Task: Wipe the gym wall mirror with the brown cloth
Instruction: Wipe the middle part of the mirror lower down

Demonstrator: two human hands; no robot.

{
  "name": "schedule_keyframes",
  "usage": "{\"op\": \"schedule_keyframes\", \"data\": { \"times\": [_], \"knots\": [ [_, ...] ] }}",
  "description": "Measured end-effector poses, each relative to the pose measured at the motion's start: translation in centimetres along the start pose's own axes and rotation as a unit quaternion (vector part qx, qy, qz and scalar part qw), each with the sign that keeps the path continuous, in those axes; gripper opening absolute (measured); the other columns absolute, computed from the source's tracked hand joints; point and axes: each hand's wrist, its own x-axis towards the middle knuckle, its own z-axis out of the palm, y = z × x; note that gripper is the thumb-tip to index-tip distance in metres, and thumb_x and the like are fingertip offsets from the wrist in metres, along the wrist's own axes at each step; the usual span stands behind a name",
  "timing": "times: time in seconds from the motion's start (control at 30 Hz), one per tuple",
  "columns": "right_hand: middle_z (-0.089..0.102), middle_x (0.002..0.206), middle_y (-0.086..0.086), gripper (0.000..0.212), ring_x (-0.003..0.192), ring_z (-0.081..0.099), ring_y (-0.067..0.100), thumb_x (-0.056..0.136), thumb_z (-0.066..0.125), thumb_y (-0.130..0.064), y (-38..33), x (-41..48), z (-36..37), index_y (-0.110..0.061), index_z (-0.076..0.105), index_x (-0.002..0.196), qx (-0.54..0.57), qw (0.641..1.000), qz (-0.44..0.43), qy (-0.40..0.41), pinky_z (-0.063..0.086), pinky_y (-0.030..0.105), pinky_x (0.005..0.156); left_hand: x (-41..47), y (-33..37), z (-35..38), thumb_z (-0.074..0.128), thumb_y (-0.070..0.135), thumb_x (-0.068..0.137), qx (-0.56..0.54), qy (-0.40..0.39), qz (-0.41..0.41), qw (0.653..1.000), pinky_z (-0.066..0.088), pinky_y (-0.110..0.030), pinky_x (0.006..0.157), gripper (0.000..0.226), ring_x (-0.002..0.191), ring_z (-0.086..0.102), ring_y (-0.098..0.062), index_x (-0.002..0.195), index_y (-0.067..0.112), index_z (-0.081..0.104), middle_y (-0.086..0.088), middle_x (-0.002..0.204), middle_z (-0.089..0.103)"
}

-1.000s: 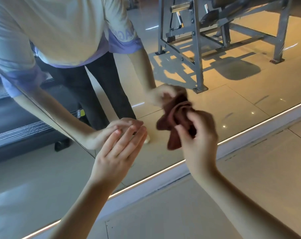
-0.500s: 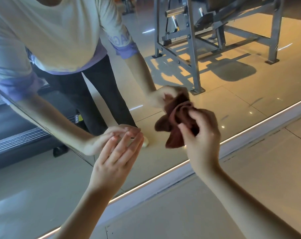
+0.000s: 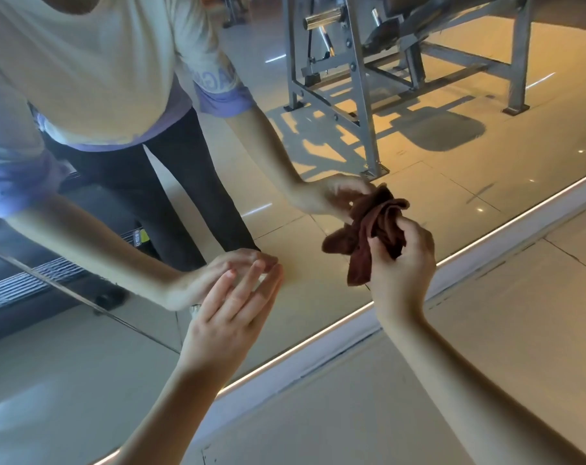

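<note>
Head view finds our right hand (image 3: 402, 263) gripping the brown cloth (image 3: 360, 256) in a crumpled wad, which sits between our fingertips and the gym wall mirror (image 3: 452, 196). It looks to be touching the glass just ahead of them.

We judge the cloth soft, light and limp. It folds on itself, and one loose corner hangs down below our thumb. It should not slip or break, but bunched like this it offers only a small wiping face. A hold across the middle of the wad, with the flat of the fingers behind it, would press more fabric onto the glass.

Our right fingers (image 3: 416, 231) are curled tight round the wad, thumb on the near side, with no gap showing.

Our left hand (image 3: 231, 313) holds nothing. Its fingers (image 3: 248, 290) are straight and close together, and their tips seem to rest on the glass, well to the left of the cloth.
</note>
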Motion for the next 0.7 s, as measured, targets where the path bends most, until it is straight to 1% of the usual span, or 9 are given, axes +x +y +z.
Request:
{"op": "schedule_keyframes", "data": {
  "times": [0.07, 0.17, 0.27, 0.33, 0.47, 0.5, 0.57, 0.63, 0.7],
  "knots": [
    [0.059, 0.111, 0.021, 0.035, 0.096, 0.044, -0.004, 0.078, 0.071, 0.013, 0.0, -1.5, 0.2, 0.005, 0.064, 0.112, -0.010, 0.998, -0.040, -0.040, 0.028, -0.005, 0.087, 0.3, 0.4, 0.2, 0.036, 0.000, 0.101, -0.001, 0.005, -0.005, 1.000, 0.020, -0.043, 0.118, 0.040, 0.130, 0.044, -0.026, 0.138, 0.006, 0.050, -0.006, 0.142, 0.045],
    [0.059, 0.107, 0.018, 0.036, 0.097, 0.043, -0.004, 0.074, 0.073, 0.014, 0.3, -2.4, -0.3, 0.004, 0.065, 0.107, -0.023, 0.988, -0.106, -0.113, 0.032, -0.002, 0.090, 0.6, 0.8, 0.4, 0.044, 0.002, 0.098, -0.009, 0.015, -0.013, 1.000, 0.023, -0.042, 0.117, 0.040, 0.128, 0.045, -0.026, 0.137, 0.008, 0.051, -0.005, 0.141, 0.047],
    [0.060, 0.108, 0.022, 0.033, 0.091, 0.042, -0.006, 0.077, 0.072, 0.012, 1.5, 0.1, -0.7, 0.004, 0.065, 0.108, -0.013, 0.998, -0.037, -0.050, 0.031, -0.005, 0.083, 1.2, 0.6, 0.3, 0.055, 0.002, 0.093, -0.020, 0.018, -0.008, 1.000, 0.025, -0.042, 0.116, 0.042, 0.127, 0.046, -0.027, 0.135, 0.007, 0.054, -0.006, 0.140, 0.048],
    [0.059, 0.110, 0.024, 0.031, 0.088, 0.040, -0.008, 0.081, 0.070, 0.011, 1.6, 0.5, -0.8, 0.005, 0.064, 0.110, -0.015, 0.999, 0.006, -0.036, 0.030, -0.007, 0.079, 1.8, 0.7, 0.2, 0.052, 0.003, 0.096, -0.019, 0.027, -0.006, 0.999, 0.024, -0.042, 0.117, 0.040, 0.132, 0.041, -0.028, 0.136, 0.008, 0.054, -0.005, 0.140, 0.048],
    [0.059, 0.105, 0.019, 0.033, 0.094, 0.048, 0.002, 0.074, 0.076, 0.012, 2.0, -1.0, -1.1, 0.005, 0.065, 0.104, -0.045, 0.987, -0.096, -0.122, 0.034, -0.002, 0.086, 3.9, 1.5, 0.4, 0.041, 0.004, 0.102, -0.014, 0.040, -0.007, 0.999, 0.018, -0.041, 0.121, 0.040, 0.141, 0.026, -0.024, 0.140, 0.011, 0.049, -0.002, 0.146, 0.042],
    [0.060, 0.104, 0.017, 0.033, 0.095, 0.051, 0.006, 0.073, 0.077, 0.011, 2.3, -0.5, -1.1, 0.004, 0.065, 0.104, -0.044, 0.987, -0.097, -0.123, 0.035, 0.000, 0.086, 4.4, 1.7, 0.6, 0.040, 0.005, 0.102, -0.014, 0.035, -0.012, 0.999, 0.017, -0.041, 0.121, 0.040, 0.142, 0.025, -0.024, 0.141, 0.011, 0.048, -0.002, 0.147, 0.042],
    [0.060, 0.105, 0.012, 0.030, 0.097, 0.057, 0.018, 0.079, 0.075, 0.003, 2.8, 1.1, -1.0, 0.000, 0.065, 0.107, -0.022, 0.997, -0.015, -0.071, 0.036, 0.000, 0.079, 4.7, 1.9, 0.8, 0.041, 0.005, 0.102, -0.011, 0.025, -0.021, 0.999, 0.015, -0.041, 0.122, 0.042, 0.142, 0.025, -0.025, 0.143, 0.010, 0.046, -0.003, 0.147, 0.041],
    [0.059, 0.109, 0.012, 0.028, 0.096, 0.057, 0.021, 0.086, 0.071, -0.003, 2.9, 1.8, -0.7, 0.000, 0.063, 0.113, -0.003, 0.996, 0.082, -0.034, 0.034, -0.003, 0.072, 4.4, 2.0, 0.9, 0.044, 0.005, 0.100, -0.005, 0.015, -0.019, 1.000, 0.014, -0.043, 0.122, 0.044, 0.142, 0.025, -0.026, 0.144, 0.009, 0.044, -0.004, 0.148, 0.041],
    [0.058, 0.109, 0.016, 0.028, 0.094, 0.054, 0.015, 0.085, 0.071, 0.002, 2.2, 0.9, -0.7, 0.001, 0.062, 0.112, -0.021, 0.998, 0.021, -0.046, 0.032, -0.005, 0.076, 4.3, 2.1, 0.9, 0.046, 0.006, 0.099, 0.001, 0.012, -0.017, 1.000, 0.015, -0.043, 0.122, 0.045, 0.142, 0.026, -0.026, 0.144, 0.010, 0.045, -0.004, 0.148, 0.041]
  ]
}}
